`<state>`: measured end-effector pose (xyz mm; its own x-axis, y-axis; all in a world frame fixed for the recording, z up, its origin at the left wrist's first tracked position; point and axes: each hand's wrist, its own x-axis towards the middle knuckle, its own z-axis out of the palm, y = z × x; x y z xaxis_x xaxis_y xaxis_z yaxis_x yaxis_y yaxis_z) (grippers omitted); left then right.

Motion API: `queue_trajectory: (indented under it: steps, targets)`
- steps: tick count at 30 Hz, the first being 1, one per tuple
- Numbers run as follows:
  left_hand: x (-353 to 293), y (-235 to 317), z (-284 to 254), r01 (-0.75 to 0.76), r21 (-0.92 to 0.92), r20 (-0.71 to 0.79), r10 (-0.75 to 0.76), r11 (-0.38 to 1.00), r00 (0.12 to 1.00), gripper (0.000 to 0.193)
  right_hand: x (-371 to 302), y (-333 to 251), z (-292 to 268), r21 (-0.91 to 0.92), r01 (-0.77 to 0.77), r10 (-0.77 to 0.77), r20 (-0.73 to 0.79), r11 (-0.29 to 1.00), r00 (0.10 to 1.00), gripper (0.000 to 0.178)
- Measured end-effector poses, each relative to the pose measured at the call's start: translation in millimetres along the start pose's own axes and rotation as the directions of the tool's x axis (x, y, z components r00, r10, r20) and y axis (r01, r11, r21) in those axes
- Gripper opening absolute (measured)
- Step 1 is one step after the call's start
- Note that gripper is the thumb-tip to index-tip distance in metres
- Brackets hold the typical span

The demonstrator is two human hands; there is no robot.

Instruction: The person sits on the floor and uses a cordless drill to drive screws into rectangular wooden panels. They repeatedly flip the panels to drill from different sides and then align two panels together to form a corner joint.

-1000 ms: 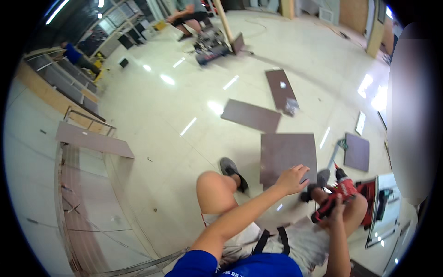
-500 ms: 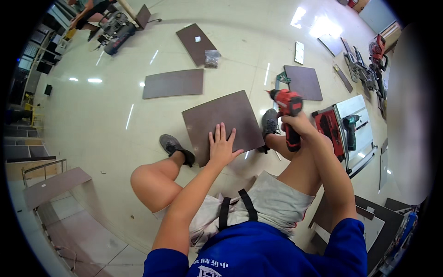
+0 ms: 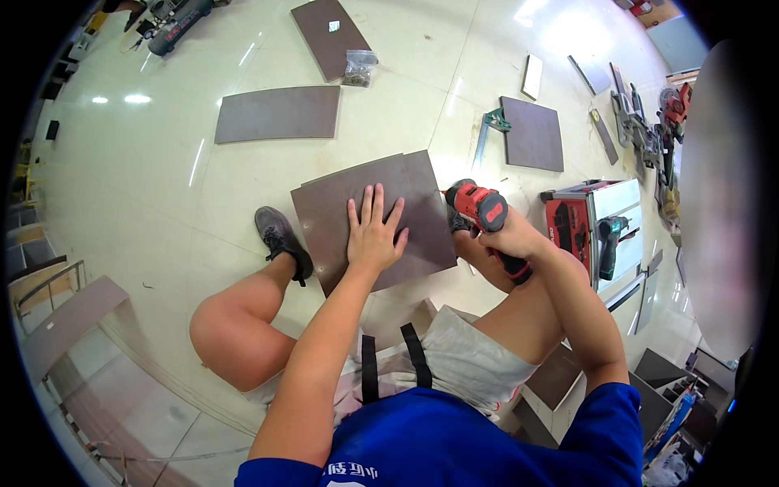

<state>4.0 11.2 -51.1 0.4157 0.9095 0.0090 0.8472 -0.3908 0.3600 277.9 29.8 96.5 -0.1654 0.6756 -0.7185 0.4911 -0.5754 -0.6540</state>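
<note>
A brown rectangular board (image 3: 320, 239) is between my lower legs, with another board edge showing just behind its top edge. My left hand (image 3: 375, 235) lies flat on its face, fingers spread. In my right hand (image 3: 513, 237) is a red and black cordless drill (image 3: 480, 207), gripped by its handle. Its bit points left, close to the board's right edge; whether it touches is unclear.
Beyond lie a brown board (image 3: 280, 114), another (image 3: 329, 36) beside a clear bag of small parts (image 3: 359, 68), and a third (image 3: 533, 134) near a green-headed square (image 3: 497, 121). To my right, a teal drill (image 3: 610, 246) rests on a red-sided table saw (image 3: 568, 230).
The drill has come down and left, its bit now close to the board's right edge. The board sits slightly rotated, with my left hand still flat on it. The whole view has shifted.
</note>
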Motion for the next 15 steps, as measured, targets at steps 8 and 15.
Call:
queue_trajectory:
  steps: [8, 15]
  targets:
    - [2.5, -0.8, -2.9, 0.005, -0.021, 0.016, -0.005, 1.000, 1.000, 0.062, 9.4, -6.1, 0.5, -0.024, 0.014, -0.014, -0.016, 1.000, 1.000, 0.027]
    - [3.9, -1.4, 0.6, 0.002, -0.035, -0.016, -0.002, 0.999, 1.000, 0.063, 8.2, -9.9, 2.6, -0.044, 0.011, -0.012, -0.032, 0.999, 0.999, 0.022]
